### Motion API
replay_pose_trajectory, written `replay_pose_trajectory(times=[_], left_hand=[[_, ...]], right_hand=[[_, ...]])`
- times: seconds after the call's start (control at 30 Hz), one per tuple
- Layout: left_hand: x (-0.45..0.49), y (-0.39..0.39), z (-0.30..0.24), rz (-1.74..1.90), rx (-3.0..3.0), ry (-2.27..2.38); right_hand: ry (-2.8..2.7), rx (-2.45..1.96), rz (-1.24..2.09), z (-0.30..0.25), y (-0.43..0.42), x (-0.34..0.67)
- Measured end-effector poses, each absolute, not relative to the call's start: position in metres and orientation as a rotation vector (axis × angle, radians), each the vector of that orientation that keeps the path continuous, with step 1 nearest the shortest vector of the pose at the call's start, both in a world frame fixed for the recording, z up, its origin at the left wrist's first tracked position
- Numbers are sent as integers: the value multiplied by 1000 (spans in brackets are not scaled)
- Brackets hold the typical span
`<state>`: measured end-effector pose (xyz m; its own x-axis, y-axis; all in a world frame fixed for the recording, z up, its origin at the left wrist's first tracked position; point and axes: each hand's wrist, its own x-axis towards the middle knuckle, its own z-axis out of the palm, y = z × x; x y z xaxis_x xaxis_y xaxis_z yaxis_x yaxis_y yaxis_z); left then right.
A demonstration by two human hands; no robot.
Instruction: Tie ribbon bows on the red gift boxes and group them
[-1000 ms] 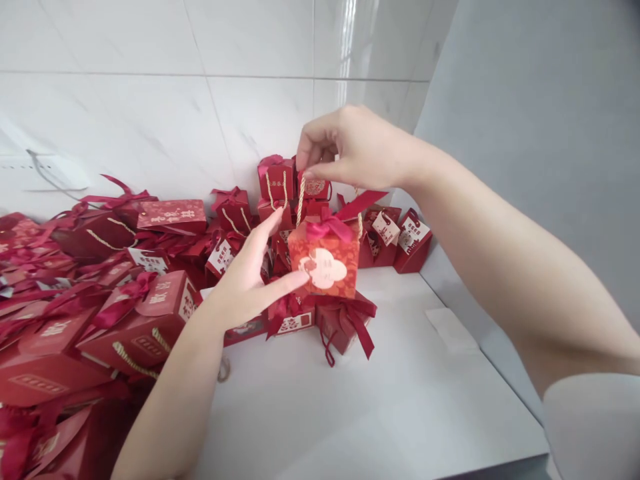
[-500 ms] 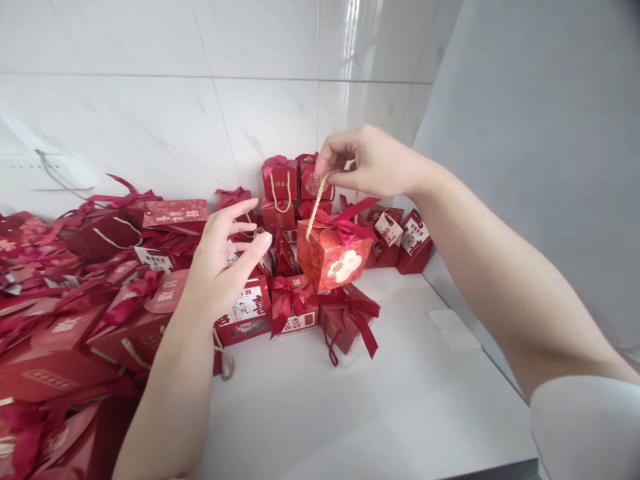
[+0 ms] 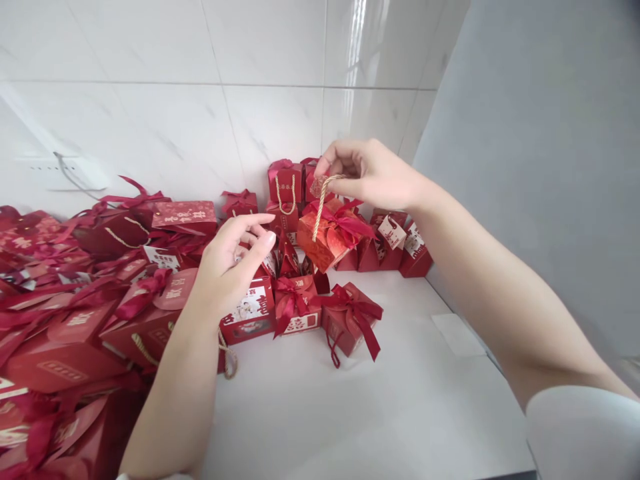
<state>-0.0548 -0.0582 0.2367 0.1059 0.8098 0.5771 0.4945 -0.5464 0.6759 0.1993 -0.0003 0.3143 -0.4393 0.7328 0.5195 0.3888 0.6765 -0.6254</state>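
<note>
My right hand [image 3: 367, 175] pinches the gold rope handle [image 3: 319, 212] of a red gift box [image 3: 323, 245]. The box hangs tilted in the air, with a dark red ribbon bow on its top. To its left, my left hand [image 3: 240, 257] is raised with fingers apart, touching nothing that I can see. Below the hanging box stand a gift box with a bow [image 3: 299, 303] and another beribboned box [image 3: 347, 327] on the white table. A box with a white printed label [image 3: 250, 308] is partly hidden behind my left hand.
A large heap of red gift boxes [image 3: 65, 333] fills the left side. Stacked boxes [image 3: 285, 183] stand against the tiled wall [image 3: 270, 53], and tagged boxes [image 3: 416, 252] at the back right. A flat white piece [image 3: 457, 335] lies on the table [image 3: 375, 413] near a grey panel [image 3: 540, 133].
The hanging gift box has tipped, so its top now faces me and its white front print is out of sight. My left hand's thumb and fingers have come slightly closer together.
</note>
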Motion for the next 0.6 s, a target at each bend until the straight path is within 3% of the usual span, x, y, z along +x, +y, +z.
replay_pose_trajectory(times=[0.17,0.3,0.4,0.6], left_hand=[[-53,-59,237,1401,2044,1249],[-52,-73,242,1840,1987,1117],[-51,-93,248,2035,2066,1089],[-50,-112,261,1763,2373,1337]], right_hand=[[-1854,-785,929,319,-8,189],[-1631,-572,1367,319,-34,178],[-1687,-480,1333,315,-62,169],[-1900,-381,1298,291,-101,157]])
